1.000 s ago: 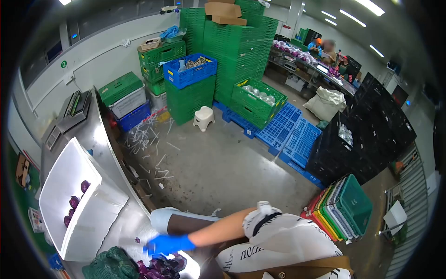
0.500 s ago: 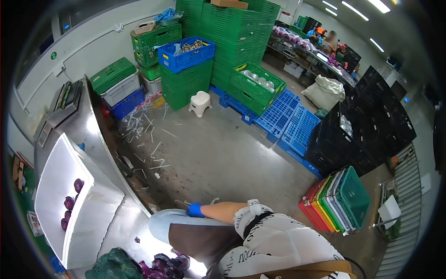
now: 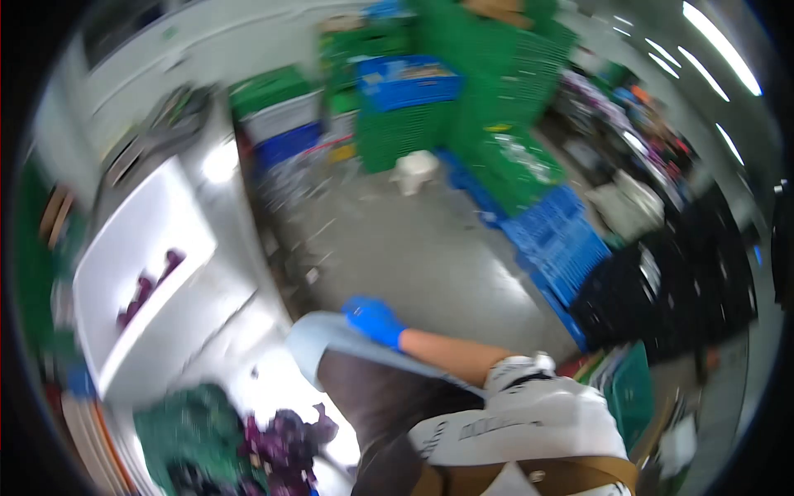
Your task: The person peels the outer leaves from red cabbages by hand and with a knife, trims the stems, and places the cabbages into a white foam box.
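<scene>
My right hand [image 3: 374, 321], in a blue glove, hangs above the floor beside my bent knee [image 3: 318, 337]. Motion blur smears its fingers, and no held thing can be made out. My left hand is not visible; a tiny blue patch at the bottom edge is too small to identify. Purple, onion-like vegetables [image 3: 285, 442] lie heaped on the metal table [image 3: 240, 347] to my left. Beside them is a dark green mesh sack [image 3: 186, 426]. A white foam box [image 3: 186, 273], tilted on the table, holds several round purple vegetables [image 3: 149, 289].
Ahead stand green crates [image 3: 401, 132], a blue crate [image 3: 409, 83] and a small white stool [image 3: 415, 171]. Blue pallets [image 3: 554, 231] and black crates [image 3: 662, 281] are to the right. Stacked coloured crates [image 3: 624, 397] stand close by. White strips litter the floor [image 3: 389, 248].
My view has swung, so the room has shifted right and is blurred. My right hand has risen from behind my knee and more of the glove shows.
</scene>
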### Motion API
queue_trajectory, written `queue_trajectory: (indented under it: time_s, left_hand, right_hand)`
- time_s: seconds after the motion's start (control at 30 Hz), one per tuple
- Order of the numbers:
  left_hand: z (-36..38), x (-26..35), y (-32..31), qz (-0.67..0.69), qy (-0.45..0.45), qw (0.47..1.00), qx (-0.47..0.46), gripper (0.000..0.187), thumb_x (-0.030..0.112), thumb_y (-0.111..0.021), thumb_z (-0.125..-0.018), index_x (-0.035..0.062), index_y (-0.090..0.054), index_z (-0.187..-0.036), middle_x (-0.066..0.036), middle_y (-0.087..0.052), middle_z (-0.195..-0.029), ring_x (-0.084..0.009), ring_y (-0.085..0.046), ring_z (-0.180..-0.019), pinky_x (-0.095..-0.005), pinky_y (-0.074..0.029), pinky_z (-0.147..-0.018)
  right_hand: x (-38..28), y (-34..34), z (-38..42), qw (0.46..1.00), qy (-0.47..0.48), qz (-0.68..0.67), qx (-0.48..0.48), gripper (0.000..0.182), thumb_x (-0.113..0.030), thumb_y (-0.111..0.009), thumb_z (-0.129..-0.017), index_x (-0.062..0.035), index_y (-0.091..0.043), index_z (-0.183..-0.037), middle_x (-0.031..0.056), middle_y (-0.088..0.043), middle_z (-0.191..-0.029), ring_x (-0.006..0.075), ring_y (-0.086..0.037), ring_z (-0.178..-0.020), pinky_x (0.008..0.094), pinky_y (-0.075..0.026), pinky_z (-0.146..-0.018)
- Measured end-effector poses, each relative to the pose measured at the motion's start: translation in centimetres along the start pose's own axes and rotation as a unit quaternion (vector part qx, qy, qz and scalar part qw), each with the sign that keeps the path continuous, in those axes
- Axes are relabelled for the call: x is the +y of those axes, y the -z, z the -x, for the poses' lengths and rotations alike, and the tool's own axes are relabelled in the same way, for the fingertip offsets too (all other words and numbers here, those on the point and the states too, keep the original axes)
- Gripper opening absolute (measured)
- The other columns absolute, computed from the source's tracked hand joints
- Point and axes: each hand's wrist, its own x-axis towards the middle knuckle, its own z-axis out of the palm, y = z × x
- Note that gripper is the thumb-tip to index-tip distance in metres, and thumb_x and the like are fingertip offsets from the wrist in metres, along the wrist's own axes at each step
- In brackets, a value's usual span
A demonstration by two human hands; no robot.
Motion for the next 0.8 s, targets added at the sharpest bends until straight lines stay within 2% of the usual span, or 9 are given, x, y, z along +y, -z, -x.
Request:
queue_trajectory:
  time_s: [0.03, 0.13, 0.2, 0.27, 0.33, 0.5, 0.63, 0.73, 0.8]
  left_hand:
    - [-1.3, -0.4, 2.5, -0.029, -0.059, 0.997, -0.041, 0.021, 0.028, -0.063, -0.087, 0.0079, -0.066, -0.093, -0.007, -0.065, -0.092, -0.0222, -0.062, -0.091, -0.0465, -0.048, -0.094]
    - [-3.5, -1.3, 6.0, 0.019, -0.071, 0.997, -0.038, 0.050, 0.026, -0.054, -0.091, 0.0093, -0.046, -0.137, -0.013, -0.049, -0.138, -0.0289, -0.048, -0.125, -0.0453, -0.041, -0.104]
    - [-1.8, -1.4, 3.6, 0.064, -0.113, 0.990, -0.048, 0.054, 0.020, -0.056, -0.090, 0.0094, -0.039, -0.140, -0.012, -0.047, -0.137, -0.0285, -0.047, -0.125, -0.0448, -0.037, -0.107]
    - [-0.6, -1.1, 1.8, 0.013, -0.171, 0.985, -0.007, 0.064, 0.011, -0.061, -0.083, 0.0078, -0.034, -0.142, -0.012, -0.048, -0.133, -0.0265, -0.048, -0.122, -0.0400, -0.038, -0.106]
    - [0.6, -0.1, 0.0, -0.052, -0.205, 0.977, 0.011, 0.073, 0.002, -0.067, -0.075, 0.0048, -0.034, -0.140, -0.012, -0.048, -0.130, -0.0238, -0.049, -0.119, -0.0364, -0.041, -0.103]
    - [3.0, -0.2, -0.9, -0.276, -0.263, 0.920, 0.095, 0.090, 0.012, -0.084, -0.067, 0.0046, -0.032, -0.140, -0.014, -0.047, -0.131, -0.0231, -0.051, -0.119, -0.0341, -0.046, -0.098]
    - [5.0, -0.5, 0.4, -0.426, -0.354, 0.819, 0.147, 0.107, 0.015, -0.087, -0.061, 0.0018, -0.024, -0.147, -0.018, -0.041, -0.139, -0.0263, -0.046, -0.126, -0.0381, -0.040, -0.105]
    - [5.4, -1.2, 2.3, -0.528, -0.362, 0.748, 0.175, 0.112, 0.017, -0.088, -0.061, -0.0021, -0.020, -0.148, -0.020, -0.036, -0.145, -0.0282, -0.043, -0.130, -0.0383, -0.037, -0.107]
    - [5.5, -2.2, 2.2, -0.509, -0.369, 0.759, 0.170, 0.113, 0.020, -0.088, -0.061, -0.0034, -0.020, -0.148, -0.021, -0.035, -0.146, -0.0291, -0.041, -0.131, -0.0381, -0.036, -0.109]
  right_hand:
    - [-4.3, 1.0, -0.4, 0.999, -0.031, -0.012, -0.016, 0.023, -0.024, -0.056, -0.091, -0.0059, -0.066, -0.103, 0.0150, -0.067, -0.091, 0.0255, -0.064, -0.082, 0.0351, -0.050, -0.077]
    - [-12.7, -0.1, 0.8, 0.944, 0.014, -0.248, -0.217, 0.020, -0.013, -0.066, -0.087, -0.0015, -0.067, -0.102, 0.0043, -0.067, -0.086, 0.0098, -0.062, -0.081, 0.0269, -0.050, -0.071]
    - [-17.1, -2.0, 3.4, 0.878, 0.085, -0.252, -0.397, 0.025, -0.015, -0.068, -0.086, -0.0010, -0.066, -0.107, 0.0022, -0.065, -0.087, 0.0079, -0.061, -0.078, 0.0250, -0.049, -0.069]
    - [-21.3, -4.5, 6.0, 0.820, 0.103, -0.305, -0.474, 0.032, -0.019, -0.072, -0.084, -0.0027, -0.065, -0.111, 0.0014, -0.065, -0.090, 0.0084, -0.060, -0.075, 0.0250, -0.049, -0.068]
    - [-25.0, -5.8, 6.4, 0.828, 0.197, -0.168, -0.497, 0.047, -0.025, -0.079, -0.077, -0.0061, -0.063, -0.117, 0.0042, -0.064, -0.092, 0.0109, -0.059, -0.075, 0.0290, -0.049, -0.069]
    - [-28.6, -9.8, 9.0, 0.785, 0.258, -0.250, -0.505, 0.038, -0.028, -0.078, -0.078, -0.0040, -0.064, -0.104, 0.0059, -0.063, -0.089, 0.0136, -0.059, -0.075, 0.0303, -0.048, -0.069]
    - [-27.9, -12.0, 9.8, 0.736, 0.216, -0.279, -0.578, 0.036, -0.024, -0.079, -0.077, -0.0028, -0.063, -0.102, 0.0056, -0.063, -0.089, 0.0150, -0.060, -0.078, 0.0304, -0.049, -0.070]
    - [-27.9, -11.3, 11.8, 0.764, 0.243, -0.268, -0.535, 0.031, -0.021, -0.076, -0.079, -0.0029, -0.063, -0.100, 0.0056, -0.063, -0.086, 0.0148, -0.062, -0.079, 0.0298, -0.049, -0.070]
    - [-28.0, -10.4, 12.7, 0.771, 0.213, -0.279, -0.531, 0.027, -0.022, -0.072, -0.082, -0.0027, -0.062, -0.098, 0.0084, -0.064, -0.082, 0.0155, -0.062, -0.076, 0.0301, -0.048, -0.068]
